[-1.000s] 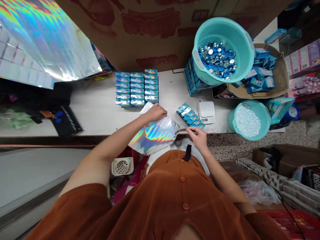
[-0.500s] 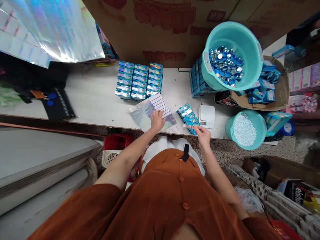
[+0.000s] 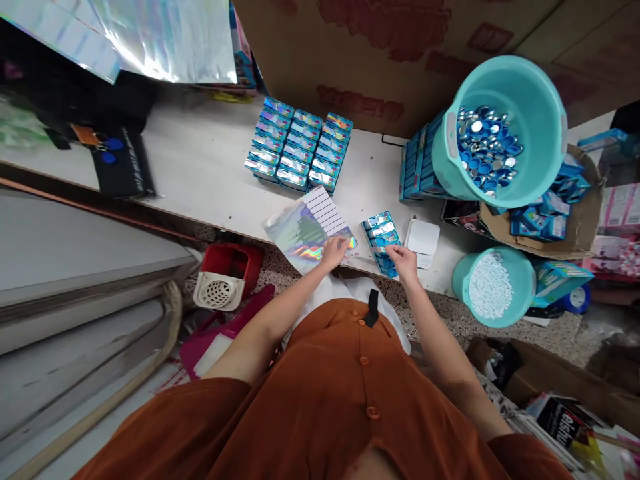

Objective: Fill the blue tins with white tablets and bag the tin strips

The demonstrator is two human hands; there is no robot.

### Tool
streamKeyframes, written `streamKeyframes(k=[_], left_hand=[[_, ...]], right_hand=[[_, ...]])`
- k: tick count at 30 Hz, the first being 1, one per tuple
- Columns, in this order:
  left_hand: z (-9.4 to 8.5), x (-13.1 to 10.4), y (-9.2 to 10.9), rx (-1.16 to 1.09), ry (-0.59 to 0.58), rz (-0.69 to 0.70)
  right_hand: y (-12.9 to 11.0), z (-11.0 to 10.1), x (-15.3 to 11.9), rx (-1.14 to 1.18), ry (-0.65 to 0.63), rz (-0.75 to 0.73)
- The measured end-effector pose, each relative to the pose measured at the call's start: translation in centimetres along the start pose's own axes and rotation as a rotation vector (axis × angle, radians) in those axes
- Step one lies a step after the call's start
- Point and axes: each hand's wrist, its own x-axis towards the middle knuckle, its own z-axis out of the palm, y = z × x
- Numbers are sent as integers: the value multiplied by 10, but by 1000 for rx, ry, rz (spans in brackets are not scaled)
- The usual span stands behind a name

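Note:
A shiny holographic sticker sheet [image 3: 296,228] with white backing lines lies on the table. My left hand [image 3: 335,253] is at its lower right corner, fingers bent together; what they grip, if anything, is hidden. To the right, a short row of small blue boxes [image 3: 379,227] stands near the front edge. My right hand [image 3: 403,261] is over the near part of this row, thumb and finger pinching a thin pale sticker strip [image 3: 379,249] that points left. Behind the sheet stand three rows of blue boxes [image 3: 299,148] with shiny stickers on top.
A white scale [image 3: 423,240] sits right of the short row. Farther right are a turquoise basin [image 3: 545,100] of blue-and-silver caps, a carton [image 3: 583,227] of blue boxes and a smaller turquoise tub [image 3: 527,283] of white bits. A big cardboard box [image 3: 360,67] stands behind.
My left hand has slid right across the sheet to its corner, fingers now drawn together. My right hand stays by the short row with the strip. The whole view has shifted.

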Motion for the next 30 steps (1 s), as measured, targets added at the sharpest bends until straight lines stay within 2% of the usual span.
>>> streamKeyframes(k=[4, 7, 12, 16, 20, 30], left_hand=[[2, -2, -3, 49, -53, 95], [7, -5, 4, -62, -133, 166], [16, -4, 21, -421, -315, 119], [18, 2, 30, -493, -394, 85], [20, 9, 34, -510, -433, 57], [25, 20, 38, -474, -426, 7]], right_hand=[[-2, -4, 14, 7, -49, -2], [-5, -7, 19, 12, -72, -1], [-3, -6, 21, -27, -149, -12], [1, -5, 23, -18, -115, -30], [2, -4, 28, 2, -84, -34], [12, -10, 47, -102, -38, -40]])
